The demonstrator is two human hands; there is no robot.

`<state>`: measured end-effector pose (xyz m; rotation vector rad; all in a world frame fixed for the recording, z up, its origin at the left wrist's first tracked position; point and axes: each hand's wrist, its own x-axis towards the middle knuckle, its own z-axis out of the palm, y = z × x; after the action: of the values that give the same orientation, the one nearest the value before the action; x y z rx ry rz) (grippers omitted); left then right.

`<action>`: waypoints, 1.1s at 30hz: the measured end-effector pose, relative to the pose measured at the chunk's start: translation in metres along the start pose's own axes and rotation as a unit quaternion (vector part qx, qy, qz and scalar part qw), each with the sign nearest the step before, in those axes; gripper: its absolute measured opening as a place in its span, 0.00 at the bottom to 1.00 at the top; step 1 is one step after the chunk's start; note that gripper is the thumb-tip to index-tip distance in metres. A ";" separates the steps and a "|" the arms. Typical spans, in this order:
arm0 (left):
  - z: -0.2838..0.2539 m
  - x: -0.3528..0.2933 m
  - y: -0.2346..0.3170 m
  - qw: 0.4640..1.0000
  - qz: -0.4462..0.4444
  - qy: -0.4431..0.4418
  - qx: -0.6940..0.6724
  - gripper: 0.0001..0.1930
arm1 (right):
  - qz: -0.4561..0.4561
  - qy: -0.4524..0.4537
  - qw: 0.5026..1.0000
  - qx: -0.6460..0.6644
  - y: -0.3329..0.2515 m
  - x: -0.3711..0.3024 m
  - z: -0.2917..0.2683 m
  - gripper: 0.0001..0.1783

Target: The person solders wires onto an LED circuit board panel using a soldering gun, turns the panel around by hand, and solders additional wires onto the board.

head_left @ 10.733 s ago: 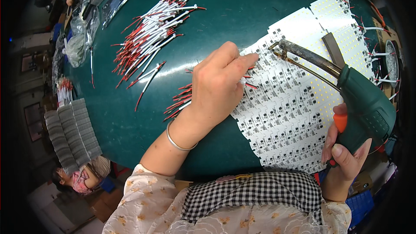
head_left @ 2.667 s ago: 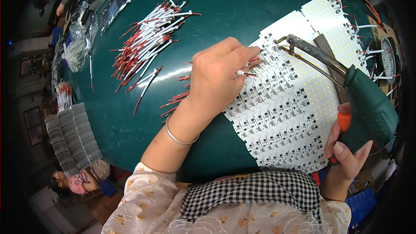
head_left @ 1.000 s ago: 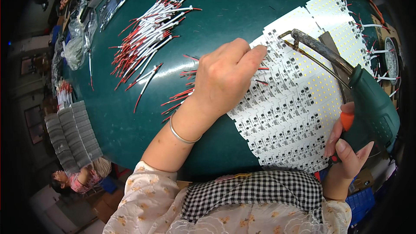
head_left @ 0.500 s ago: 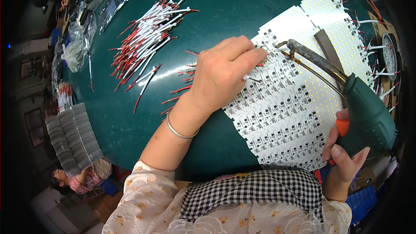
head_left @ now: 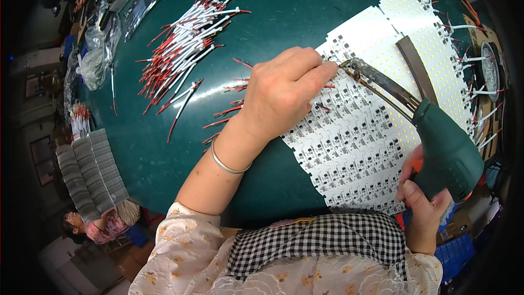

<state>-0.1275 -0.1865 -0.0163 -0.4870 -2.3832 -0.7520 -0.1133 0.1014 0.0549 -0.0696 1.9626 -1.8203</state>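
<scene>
My left hand (head_left: 281, 93) rests fingers-down on a white panel of small circuit boards (head_left: 360, 142), pinching a thin red wire against it near the panel's upper left. My right hand (head_left: 423, 207) grips the handle of a dark green soldering gun (head_left: 445, 150). Its long metal tip (head_left: 363, 71) reaches to just beside my left fingertips. A silver bangle sits on my left wrist. Loose short red wires (head_left: 226, 112) lie just left of my left hand.
A large heap of red and white wires (head_left: 185, 57) lies on the dark green table (head_left: 164, 164) at the upper left. Clear plastic bags (head_left: 101, 38) sit at the far left. Grey stacked trays (head_left: 87, 172) stand below the table edge. Another person (head_left: 98, 224) sits lower left.
My left hand has shifted slightly along the panel's edge. The soldering gun's tip has drawn closer to my left fingertips.
</scene>
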 end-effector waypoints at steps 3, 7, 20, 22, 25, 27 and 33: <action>0.000 0.001 0.001 1.000 0.004 0.002 0.014 0.24 | -0.022 0.021 0.998 -0.052 0.009 -0.004 -0.003 0.28; 0.002 0.002 0.003 1.000 0.004 0.001 0.024 0.23 | -0.065 0.010 0.994 -0.088 0.017 -0.005 -0.008 0.34; -0.017 0.015 0.019 0.995 -0.058 -0.077 0.006 0.15 | -0.102 0.037 0.982 -0.157 -0.059 -0.003 -0.060 0.37; -0.026 0.017 0.019 0.992 -0.077 -0.102 0.004 0.14 | -0.125 -0.006 0.966 -0.225 -0.077 -0.004 -0.074 0.37; -0.033 0.029 0.023 0.996 -0.037 -0.043 0.065 0.17 | -0.152 -0.031 0.955 -0.252 -0.086 0.003 -0.076 0.38; -0.035 0.037 0.034 0.980 -0.161 -0.058 0.097 0.21 | -0.100 -0.018 0.972 -0.214 -0.079 0.009 -0.063 0.41; -0.016 0.023 0.014 0.982 -0.152 -0.076 0.082 0.22 | -0.063 0.058 0.996 0.013 -0.039 0.020 -0.007 0.44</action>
<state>-0.1313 -0.1817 0.0141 -0.1143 -2.6734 -0.6599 -0.1446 0.0963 0.0866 -0.0823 2.0541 -1.9704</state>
